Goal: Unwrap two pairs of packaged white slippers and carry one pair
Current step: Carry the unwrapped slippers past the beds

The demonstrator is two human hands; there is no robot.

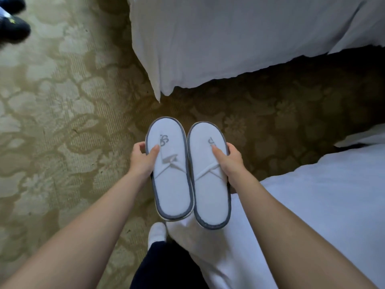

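Two white slippers with grey trim are held side by side in the air, toes pointing away from me, over the carpet. My left hand (143, 158) grips the left slipper (169, 184) at its outer edge, thumb on top near a grey logo. My right hand (228, 160) grips the right slipper (210, 190) the same way. Neither slipper shows any wrapping. No second pair is in view.
A white bed cover (218, 38) hangs down at the top. Another white bed (323, 205) fills the lower right. Patterned gold carpet (62, 122) runs between and to the left. My white-socked foot (157, 232) is below the slippers. A person's dark shoes (12, 26) are at top left.
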